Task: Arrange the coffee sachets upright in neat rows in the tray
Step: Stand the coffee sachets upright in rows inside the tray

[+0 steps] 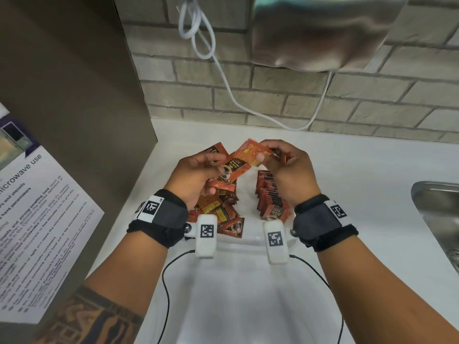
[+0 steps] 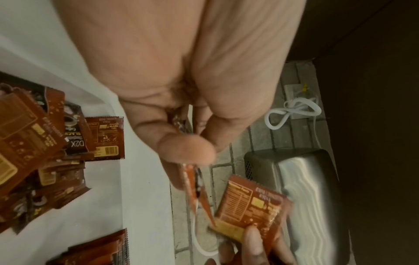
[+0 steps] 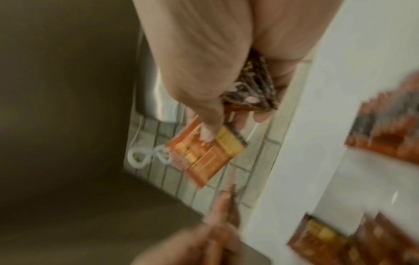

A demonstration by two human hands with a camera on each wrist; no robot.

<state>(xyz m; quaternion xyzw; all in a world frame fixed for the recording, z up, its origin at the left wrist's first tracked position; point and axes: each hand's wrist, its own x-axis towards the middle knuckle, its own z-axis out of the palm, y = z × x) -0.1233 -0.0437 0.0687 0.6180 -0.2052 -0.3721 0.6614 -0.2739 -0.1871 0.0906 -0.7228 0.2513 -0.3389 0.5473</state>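
Note:
Over the white tray (image 1: pixel 248 239), both hands hold red-orange coffee sachets. My left hand (image 1: pixel 216 173) pinches a few sachets (image 1: pixel 232 167), which appear edge-on in the left wrist view (image 2: pixel 192 184). My right hand (image 1: pixel 267 155) presses one sachet (image 1: pixel 250 151) (image 3: pixel 204 156) under its thumb, back face up. It keeps a small stack (image 3: pixel 251 89) in the palm. The two hands nearly touch. A row of upright sachets (image 1: pixel 272 194) stands along the tray's right side. On the tray's left lies a loose pile (image 1: pixel 218 214) (image 2: pixel 40 143).
A steel sink (image 1: pixel 437 212) sits at the right edge of the white counter. A metal appliance (image 1: pixel 318 33) and a looped white cable (image 1: pixel 211 58) hang on the brick wall behind. A brown panel with a microwave notice (image 1: pixel 37 207) stands on the left.

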